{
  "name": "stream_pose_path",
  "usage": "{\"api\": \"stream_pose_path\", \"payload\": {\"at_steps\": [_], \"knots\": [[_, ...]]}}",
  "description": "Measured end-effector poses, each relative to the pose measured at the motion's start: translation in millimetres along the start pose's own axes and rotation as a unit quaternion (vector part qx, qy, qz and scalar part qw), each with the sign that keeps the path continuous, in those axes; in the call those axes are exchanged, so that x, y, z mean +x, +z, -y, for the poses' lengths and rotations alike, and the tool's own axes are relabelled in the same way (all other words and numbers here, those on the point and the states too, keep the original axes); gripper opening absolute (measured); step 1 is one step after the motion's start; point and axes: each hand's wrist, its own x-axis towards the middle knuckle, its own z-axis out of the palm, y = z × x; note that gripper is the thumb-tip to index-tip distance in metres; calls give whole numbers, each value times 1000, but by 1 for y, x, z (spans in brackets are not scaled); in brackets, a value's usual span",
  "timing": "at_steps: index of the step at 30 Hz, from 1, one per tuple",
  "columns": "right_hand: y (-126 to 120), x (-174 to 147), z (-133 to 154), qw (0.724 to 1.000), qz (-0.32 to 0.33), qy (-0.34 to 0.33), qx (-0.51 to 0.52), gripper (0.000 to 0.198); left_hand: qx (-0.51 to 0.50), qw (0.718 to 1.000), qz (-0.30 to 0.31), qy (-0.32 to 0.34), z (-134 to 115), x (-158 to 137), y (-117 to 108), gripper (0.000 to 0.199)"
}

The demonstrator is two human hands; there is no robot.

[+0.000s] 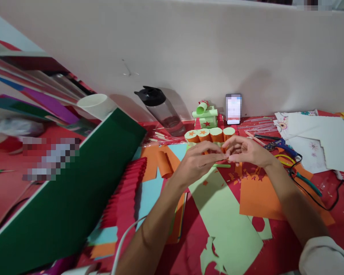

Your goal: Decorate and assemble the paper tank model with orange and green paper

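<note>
My left hand (199, 158) and my right hand (246, 151) meet fingertip to fingertip above the table. Both are closed in a pinch; whatever lies between the fingertips is too small or hidden to make out. Just behind them stand several orange paper cylinders (217, 138) with pale green tops, two of which carry orange stars. A light green paper model (205, 121) with a red star and rolled tubes sits further back. Below my hands lies a long light green paper sheet (222, 206). Small orange paper cut-outs (248, 173) are scattered to the right.
A dark green board (74, 194) leans at the left, near red pleated paper (126, 194) and an orange paper roll (164, 164). A water bottle (163, 110) and a phone (233, 109) stand by the wall. Scissors (281, 145) and a black cord (334, 204) lie right.
</note>
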Motion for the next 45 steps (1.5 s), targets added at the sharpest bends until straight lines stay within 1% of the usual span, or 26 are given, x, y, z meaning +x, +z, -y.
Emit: {"api": "stream_pose_path", "payload": {"at_steps": [6,12,18,20,22,24,27,30,32,34,38,45], "knots": [[-1,0,3,1000,-7,-1,-6,36,-36,999,7,-33,-2,-2,0,26],[-2,-2,7,999,-18,-20,-32,36,-58,996,18,-67,-4,-1,3,26],[-3,-1,3,998,-31,-18,-46,36,-53,995,44,-75,-7,0,4,39],[-3,0,3,998,-37,-20,-48,35,-57,993,48,-88,-9,0,4,42],[-2,0,2,997,-48,-20,-56,34,-69,990,48,-111,-10,2,5,40],[-1,1,2,996,-57,-19,-66,32,-79,985,48,-148,-13,4,5,32],[-1,1,4,995,-60,-21,-79,31,-98,967,48,-232,-17,7,6,20],[0,-1,7,993,-66,-23,-92,31,-163,936,38,-309,-21,11,5,24],[0,-2,9,992,-71,-19,-98,32,-197,919,40,-340,-24,13,5,25],[1,-2,10,992,-73,-16,-101,33,-196,911,52,-359,-27,15,6,24],[2,-3,12,991,-66,-14,-116,31,-170,910,74,-371,-29,17,9,21],[2,-3,12,987,-72,-24,-141,29,-197,901,78,-378,-25,14,12,18]]}}
